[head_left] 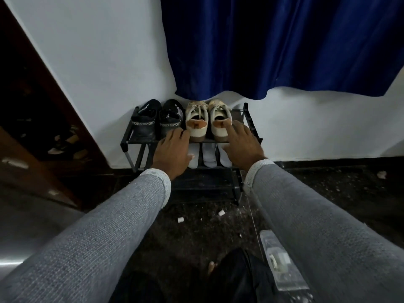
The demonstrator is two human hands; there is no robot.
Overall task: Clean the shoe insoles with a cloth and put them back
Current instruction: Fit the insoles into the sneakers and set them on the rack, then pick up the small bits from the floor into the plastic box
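A pair of white sneakers with brown heel tabs (197,121) stands on the top shelf of a black shoe rack (131,136), heels toward me. My right hand (242,143) reaches to the right sneaker (219,123), with a straight finger touching its heel. My left hand (172,149) hovers with relaxed fingers at the shelf's front edge, beside the left sneaker's heel. Both hands hold nothing. White insole-like pieces (208,157) stand on the lower shelf, partly hidden behind my hands. No cloth is in view.
A pair of black sport shoes (157,121) stands left of the white pair. A blue curtain (284,44) hangs above the rack. A dark wooden door (43,106) is at left. Small white scraps (180,219) lie on the dark floor; a clear plastic item (277,261) sits under my right sleeve.
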